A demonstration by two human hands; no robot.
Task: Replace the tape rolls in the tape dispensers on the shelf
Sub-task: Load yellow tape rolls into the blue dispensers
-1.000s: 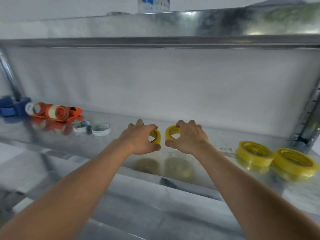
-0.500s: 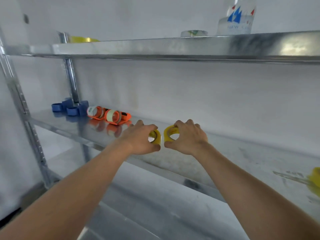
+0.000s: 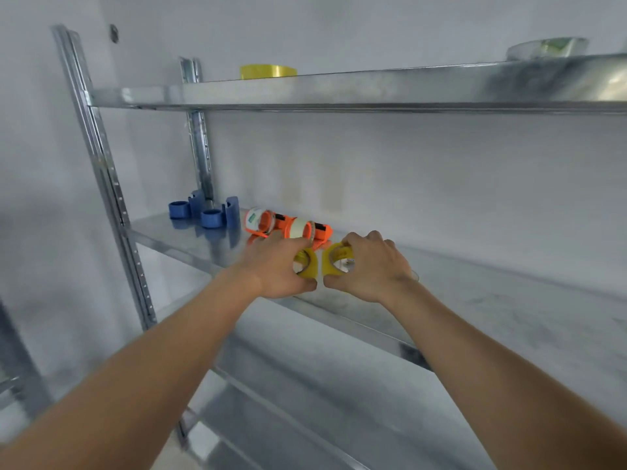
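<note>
A yellow tape dispenser is gripped in each hand, left hand (image 3: 276, 269) on one (image 3: 308, 264), right hand (image 3: 371, 268) on the other (image 3: 334, 262), fingers curled round them. They're held over the middle shelf (image 3: 492, 310), probably so they can be parked beside the orange dispensers (image 3: 288, 227).

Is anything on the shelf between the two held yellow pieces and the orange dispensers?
Nothing visible. The left hand and right hand hold the yellow pieces directly in front of the orange dispensers; the blue parts sit farther left.
</note>
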